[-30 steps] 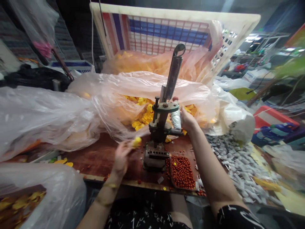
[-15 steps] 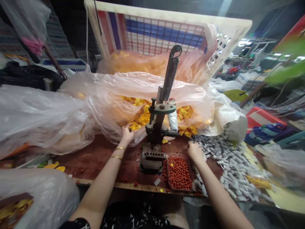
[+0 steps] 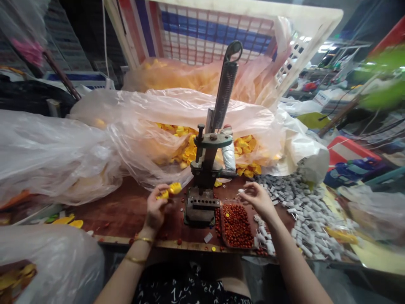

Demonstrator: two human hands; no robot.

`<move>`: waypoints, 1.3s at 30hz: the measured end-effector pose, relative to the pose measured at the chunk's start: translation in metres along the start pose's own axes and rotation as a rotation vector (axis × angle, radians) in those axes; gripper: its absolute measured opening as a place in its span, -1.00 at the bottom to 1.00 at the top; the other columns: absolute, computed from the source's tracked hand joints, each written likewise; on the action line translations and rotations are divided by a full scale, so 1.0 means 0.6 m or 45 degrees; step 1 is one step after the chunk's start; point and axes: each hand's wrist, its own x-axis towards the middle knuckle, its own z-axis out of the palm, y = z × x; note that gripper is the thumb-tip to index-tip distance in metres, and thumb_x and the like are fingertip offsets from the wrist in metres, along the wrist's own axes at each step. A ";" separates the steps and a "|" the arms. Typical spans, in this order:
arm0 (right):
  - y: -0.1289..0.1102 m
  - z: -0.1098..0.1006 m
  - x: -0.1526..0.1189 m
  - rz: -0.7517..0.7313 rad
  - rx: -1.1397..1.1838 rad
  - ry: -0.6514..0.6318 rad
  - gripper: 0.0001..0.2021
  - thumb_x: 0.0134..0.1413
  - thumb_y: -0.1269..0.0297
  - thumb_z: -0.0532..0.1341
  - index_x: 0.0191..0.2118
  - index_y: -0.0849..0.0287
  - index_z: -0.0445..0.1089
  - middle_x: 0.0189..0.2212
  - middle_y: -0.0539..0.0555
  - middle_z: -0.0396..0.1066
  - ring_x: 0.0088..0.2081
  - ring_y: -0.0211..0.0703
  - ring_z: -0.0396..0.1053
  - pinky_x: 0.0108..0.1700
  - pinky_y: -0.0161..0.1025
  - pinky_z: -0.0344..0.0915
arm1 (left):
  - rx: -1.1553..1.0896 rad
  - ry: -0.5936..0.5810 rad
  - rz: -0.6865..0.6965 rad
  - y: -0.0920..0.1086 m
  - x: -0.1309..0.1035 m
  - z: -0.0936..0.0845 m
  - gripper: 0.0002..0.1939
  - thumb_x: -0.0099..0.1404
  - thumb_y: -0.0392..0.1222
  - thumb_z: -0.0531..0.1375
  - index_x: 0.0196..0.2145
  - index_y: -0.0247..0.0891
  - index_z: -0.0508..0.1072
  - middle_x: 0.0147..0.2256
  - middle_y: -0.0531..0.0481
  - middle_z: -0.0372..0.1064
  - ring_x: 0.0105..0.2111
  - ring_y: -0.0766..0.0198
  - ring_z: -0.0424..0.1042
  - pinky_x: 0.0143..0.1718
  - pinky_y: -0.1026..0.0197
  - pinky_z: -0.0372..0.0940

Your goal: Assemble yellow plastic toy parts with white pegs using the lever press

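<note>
My left hand (image 3: pixel 155 207) is closed on a small yellow plastic piece (image 3: pixel 175 188), held over the tabletop left of the hand press. My right hand (image 3: pixel 261 200) pinches a small whitish piece with a thin metal pin (image 3: pixel 242 191) above the far right of the tray. The green-and-black hand press (image 3: pixel 207 169) stands between both hands, with a holed metal bar (image 3: pixel 206 204) on its base. Beside the base, a clear tray (image 3: pixel 254 236) holds many small red-brown beads (image 3: pixel 237 226). Grey-white parts with metal pins (image 3: pixel 303 223) lie heaped to the right of my right hand.
Behind the press, a large clear plastic bag (image 3: pixel 142 126) spills yellow pieces (image 3: pixel 190 150). A white plastic crate (image 3: pixel 247 8) stands tilted at the back. Another plastic bag (image 3: pixel 63 249) fills the near left. The wooden table's front edge (image 3: pixel 152 246) runs close to my lap.
My left hand has come back from the bag's opening toward me with a yellow piece. My right hand has lifted from beside the grey-white heap, holding a small pinned piece.
</note>
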 end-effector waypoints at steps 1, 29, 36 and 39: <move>-0.017 0.021 -0.018 -0.050 0.156 -0.128 -0.64 -0.13 0.20 0.29 -0.16 0.19 0.30 -0.38 0.05 0.42 -0.39 -0.15 0.42 -0.38 -0.25 0.36 | -0.020 -0.155 -0.075 0.006 -0.023 0.004 -0.72 -0.10 -0.34 0.08 -0.36 -0.29 0.44 -0.23 -0.06 0.30 -0.40 0.29 0.30 -0.44 0.28 0.20; -0.022 0.182 -0.151 -0.900 -0.102 -0.254 -0.67 0.10 0.44 0.17 -0.01 0.04 0.36 -0.09 0.12 0.24 -0.14 -0.20 0.33 -0.15 -0.27 0.38 | -0.228 -0.493 -0.418 0.010 -0.110 0.064 -0.53 0.09 -0.09 0.28 -0.01 -0.07 0.41 0.04 -0.08 0.22 -0.06 0.08 0.34 -0.09 0.12 0.29; 0.010 0.107 -0.092 -0.449 -0.716 -0.089 -0.87 0.05 0.50 0.11 -0.40 0.23 0.38 -0.35 0.13 0.36 -0.32 -0.16 0.35 -0.25 -0.26 0.28 | 0.064 -0.099 -0.459 -0.017 -0.112 0.048 -0.65 0.00 -0.07 0.36 -0.25 -0.30 0.55 -0.19 -0.11 0.47 -0.17 0.13 0.44 -0.06 0.13 0.30; 0.025 0.091 -0.076 -0.261 -0.970 -0.204 -0.85 0.09 0.47 0.10 -0.42 0.23 0.39 -0.36 0.14 0.40 -0.32 -0.16 0.38 -0.26 -0.30 0.23 | -0.001 -0.001 -0.514 -0.023 -0.109 0.049 -0.60 -0.06 -0.09 0.40 -0.26 -0.35 0.56 -0.19 -0.15 0.51 -0.20 0.15 0.47 -0.10 0.18 0.32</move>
